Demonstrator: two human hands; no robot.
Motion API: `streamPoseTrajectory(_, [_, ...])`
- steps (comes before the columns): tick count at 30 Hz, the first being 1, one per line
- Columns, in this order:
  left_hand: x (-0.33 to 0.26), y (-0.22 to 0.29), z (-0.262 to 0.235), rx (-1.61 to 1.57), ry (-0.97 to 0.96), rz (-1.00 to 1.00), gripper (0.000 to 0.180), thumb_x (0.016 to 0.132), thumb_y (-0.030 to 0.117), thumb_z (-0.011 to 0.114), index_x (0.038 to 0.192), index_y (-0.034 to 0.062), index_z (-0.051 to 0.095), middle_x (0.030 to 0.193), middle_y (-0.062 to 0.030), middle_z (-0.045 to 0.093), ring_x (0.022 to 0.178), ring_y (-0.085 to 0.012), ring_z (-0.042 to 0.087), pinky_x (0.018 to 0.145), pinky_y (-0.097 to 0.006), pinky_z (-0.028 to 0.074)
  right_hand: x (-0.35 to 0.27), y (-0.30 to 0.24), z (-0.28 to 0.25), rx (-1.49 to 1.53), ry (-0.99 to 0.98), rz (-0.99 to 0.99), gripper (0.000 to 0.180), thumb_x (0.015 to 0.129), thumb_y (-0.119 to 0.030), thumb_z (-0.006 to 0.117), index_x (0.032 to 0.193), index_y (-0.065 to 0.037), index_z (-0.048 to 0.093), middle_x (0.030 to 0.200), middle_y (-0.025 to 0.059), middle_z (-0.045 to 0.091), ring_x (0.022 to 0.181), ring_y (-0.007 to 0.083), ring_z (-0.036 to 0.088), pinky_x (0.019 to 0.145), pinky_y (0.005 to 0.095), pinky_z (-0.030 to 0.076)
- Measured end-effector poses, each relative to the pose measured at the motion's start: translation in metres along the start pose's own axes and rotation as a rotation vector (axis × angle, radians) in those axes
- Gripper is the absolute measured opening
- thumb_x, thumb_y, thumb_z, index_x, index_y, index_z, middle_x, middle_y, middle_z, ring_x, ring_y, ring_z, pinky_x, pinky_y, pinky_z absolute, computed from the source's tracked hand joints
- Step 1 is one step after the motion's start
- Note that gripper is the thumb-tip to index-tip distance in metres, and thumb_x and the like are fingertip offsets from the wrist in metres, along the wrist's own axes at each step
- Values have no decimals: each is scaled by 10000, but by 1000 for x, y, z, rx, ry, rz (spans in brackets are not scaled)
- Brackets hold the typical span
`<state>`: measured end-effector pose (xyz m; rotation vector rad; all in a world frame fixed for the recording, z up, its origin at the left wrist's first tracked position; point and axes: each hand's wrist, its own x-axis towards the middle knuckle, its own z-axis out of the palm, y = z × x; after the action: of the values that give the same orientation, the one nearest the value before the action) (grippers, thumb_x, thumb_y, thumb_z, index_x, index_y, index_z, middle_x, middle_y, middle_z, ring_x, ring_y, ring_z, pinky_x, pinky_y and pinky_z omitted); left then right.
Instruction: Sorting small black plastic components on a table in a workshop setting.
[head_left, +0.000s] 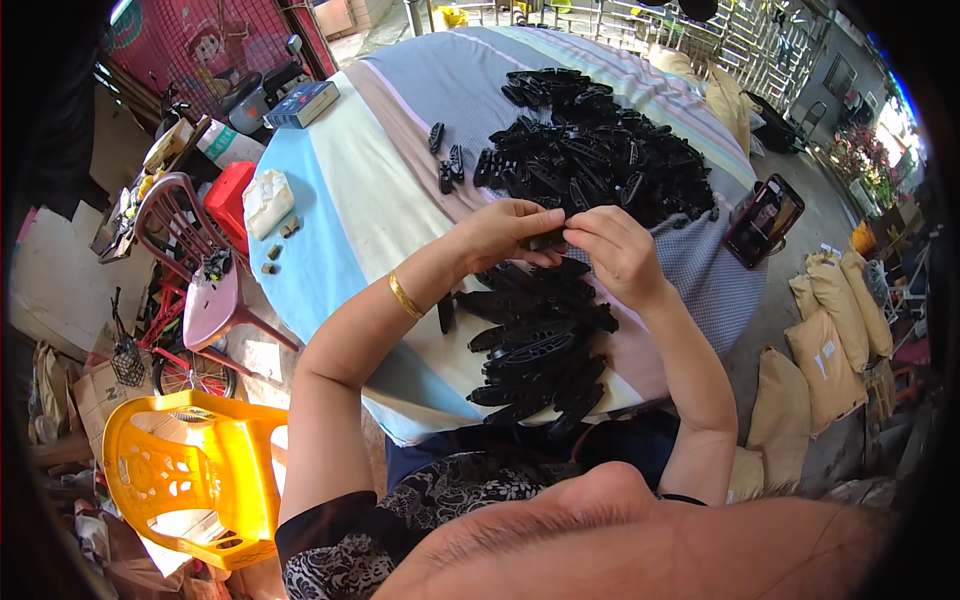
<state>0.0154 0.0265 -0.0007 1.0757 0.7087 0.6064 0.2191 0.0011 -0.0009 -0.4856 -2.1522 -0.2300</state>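
Observation:
My left hand (508, 232), with a gold bangle on its wrist, pinches a small dark piece (545, 240) between thumb and fingers. My right hand (618, 252) meets it from the other side, fingertips pressed together at the end of that piece. Fingers cover most of the piece, so its exact kind cannot be made out. Just below the hands lies a heap of long, oval black plastic parts (540, 350), near the table's front edge. Beyond the hands spreads a larger pile of similar black parts (600, 155). Several loose black parts (446, 176) lie to the left of that pile.
A striped cloth covers the round table (350, 190). On its left are a thick blue book (302, 104), a white packet (268, 203) and small brownish bits. A phone (765, 222) stands at the right edge. Yellow (190, 470) and pink (215, 300) chairs stand left; sacks (825, 365) lie right.

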Motion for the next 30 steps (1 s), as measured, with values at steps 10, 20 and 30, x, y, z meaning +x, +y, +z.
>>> streamPoseTrajectory(10, [-9,-3,16,879,221,540,249,756,60,641,999,11,620,841,-124,662,783,-198,649,704,-308,492,-6,9,5,547,-209,830,316,703,-134,769,963,10,662,767,71,675,639,80,589,633,223,485])
streamPoseTrajectory(20, [-13,5,17,961,-110,503,303,743,82,675,1033,21,612,959,-127,646,882,-241,628,780,-320,487,-16,41,-14,971,-65,878,236,875,-180,622,1035,-7,631,856,68,665,696,81,604,627,201,484])
streamPoseTrajectory(30, [32,8,-17,1493,84,793,302,695,-29,585,958,91,670,954,-96,580,922,-273,541,801,-330,468,-24,39,-15,-215,-524,729,300,712,-236,732,960,-84,656,867,95,654,872,271,633,733,371,499])
